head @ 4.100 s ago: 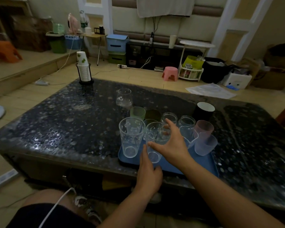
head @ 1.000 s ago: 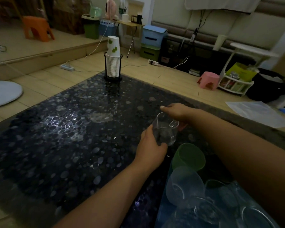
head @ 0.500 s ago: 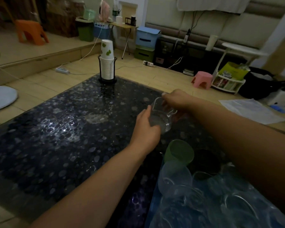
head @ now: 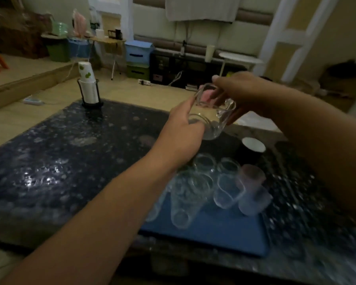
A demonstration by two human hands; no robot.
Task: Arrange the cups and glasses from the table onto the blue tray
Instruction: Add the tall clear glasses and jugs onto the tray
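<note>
Up above the dark table (head: 56, 161), both hands share one clear glass (head: 211, 118), left hand (head: 183, 138) cupping its base, right hand (head: 238, 93) pinching its rim, probably steadying it for the crowded blue tray (head: 224, 233) below.

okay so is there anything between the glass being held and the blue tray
Nothing solid blocks the way down. Both the left hand and right hand hold the clear glass in the air above the far end of the blue tray, but that end is crowded with glasses.
</note>
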